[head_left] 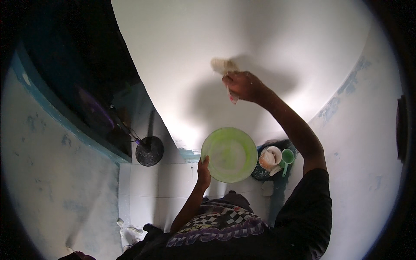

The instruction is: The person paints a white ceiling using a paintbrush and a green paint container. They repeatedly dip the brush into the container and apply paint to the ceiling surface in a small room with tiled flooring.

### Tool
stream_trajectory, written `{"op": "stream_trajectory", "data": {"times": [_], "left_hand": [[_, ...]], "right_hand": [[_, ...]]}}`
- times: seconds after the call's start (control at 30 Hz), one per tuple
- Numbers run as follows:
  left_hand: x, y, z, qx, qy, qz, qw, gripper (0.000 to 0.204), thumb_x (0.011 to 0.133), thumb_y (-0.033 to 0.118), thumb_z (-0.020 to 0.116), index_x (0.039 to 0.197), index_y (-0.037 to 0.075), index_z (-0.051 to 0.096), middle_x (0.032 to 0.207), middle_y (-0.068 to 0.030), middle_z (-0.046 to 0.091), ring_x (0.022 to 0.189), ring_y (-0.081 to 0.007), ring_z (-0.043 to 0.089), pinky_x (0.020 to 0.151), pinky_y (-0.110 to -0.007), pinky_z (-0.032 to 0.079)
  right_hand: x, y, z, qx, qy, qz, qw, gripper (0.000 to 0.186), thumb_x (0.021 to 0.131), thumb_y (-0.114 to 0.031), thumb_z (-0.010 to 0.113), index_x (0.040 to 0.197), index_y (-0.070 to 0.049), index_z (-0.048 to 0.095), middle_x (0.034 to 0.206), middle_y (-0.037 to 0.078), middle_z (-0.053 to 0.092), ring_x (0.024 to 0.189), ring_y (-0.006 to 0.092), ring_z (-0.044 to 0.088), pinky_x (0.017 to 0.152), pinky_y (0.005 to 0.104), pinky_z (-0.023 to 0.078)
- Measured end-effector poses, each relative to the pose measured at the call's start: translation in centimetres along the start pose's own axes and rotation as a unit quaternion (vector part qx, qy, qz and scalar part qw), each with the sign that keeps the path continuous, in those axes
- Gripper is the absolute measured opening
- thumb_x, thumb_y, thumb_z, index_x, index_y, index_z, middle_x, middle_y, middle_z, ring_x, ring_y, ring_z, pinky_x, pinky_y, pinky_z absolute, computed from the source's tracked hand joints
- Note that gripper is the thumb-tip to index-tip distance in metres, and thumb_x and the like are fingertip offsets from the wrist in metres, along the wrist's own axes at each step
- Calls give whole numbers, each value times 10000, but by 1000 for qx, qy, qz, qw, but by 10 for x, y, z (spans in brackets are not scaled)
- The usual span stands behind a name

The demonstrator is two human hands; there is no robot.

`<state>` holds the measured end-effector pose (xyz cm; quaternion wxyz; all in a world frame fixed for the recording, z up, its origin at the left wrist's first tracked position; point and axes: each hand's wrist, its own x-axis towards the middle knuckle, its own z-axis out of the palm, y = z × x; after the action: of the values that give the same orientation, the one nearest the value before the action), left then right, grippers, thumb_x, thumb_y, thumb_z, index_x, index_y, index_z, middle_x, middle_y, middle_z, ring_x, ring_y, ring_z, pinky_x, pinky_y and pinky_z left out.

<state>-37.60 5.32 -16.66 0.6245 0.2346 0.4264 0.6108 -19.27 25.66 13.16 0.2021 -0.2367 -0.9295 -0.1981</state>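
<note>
White wall (pixel 173 47) faces me, the right hand (pixel 248 86) clenched round a brush (pixel 222 65) near it, the left hand (pixel 203 174) grasping 1 edge of a green bowl (pixel 248 145) below, which I judge might tip from that lopsided hold.

Stand (pixel 150 152): purple stem, round black base speckled white
Floor (pixel 175 180): pale tiles, thin joints
Right edge: dark object (pixel 401 130), kind unclear

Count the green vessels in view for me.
2: the wide green basin, held at its rim by the left hand, and the small green dipper with a handle, lower right, beside the white-and-orange tub. The dark area at left could hide others.
</note>
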Motion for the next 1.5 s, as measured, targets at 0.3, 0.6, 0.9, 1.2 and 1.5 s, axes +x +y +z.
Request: {"op": "stream_trajectory", "data": {"times": [0.3,0.6,0.9,1.2,1.5], "left_hand": [[12,-15,-8,62,24,15,998,494,964,325,492,1297,-37,444,1196,-121,535,1111,-215,492,984,-324,374],[15,-9,19,-5,64,29,998,469,962,298,507,1288,-36,453,1183,-119,551,1100,-214,508,973,-323,386],[6,6,25,-43,70,14,997,477,947,312,533,1273,-26,450,1152,-121,559,1036,-212,560,900,-346,458],[19,29,-11,-19,61,33,997,484,946,323,524,1310,34,390,1183,-137,549,1069,-264,582,897,-406,497],[20,46,-40,4,45,35,998,492,950,320,513,1327,31,386,1202,-140,542,1088,-262,571,917,-412,481]], "right_hand": [[44,55,-92,2,233,-77,969,262,793,-10,620,1049,-43,573,804,117,608,693,262,594,633,370,508],[30,23,-37,-305,130,-47,942,219,773,-154,601,945,-21,584,901,172,605,871,308,649,702,360,581],[18,17,-18,100,59,-50,992,204,754,-152,649,924,-54,591,887,120,629,802,302,636,723,416,525],[86,36,-93,-159,311,-93,933,315,682,-43,704,968,-53,571,916,91,631,815,239,649,685,315,557],[69,-47,18,170,-153,2,974,135,783,-159,601,824,-37,562,996,108,620,834,299,642,790,432,517]]}}
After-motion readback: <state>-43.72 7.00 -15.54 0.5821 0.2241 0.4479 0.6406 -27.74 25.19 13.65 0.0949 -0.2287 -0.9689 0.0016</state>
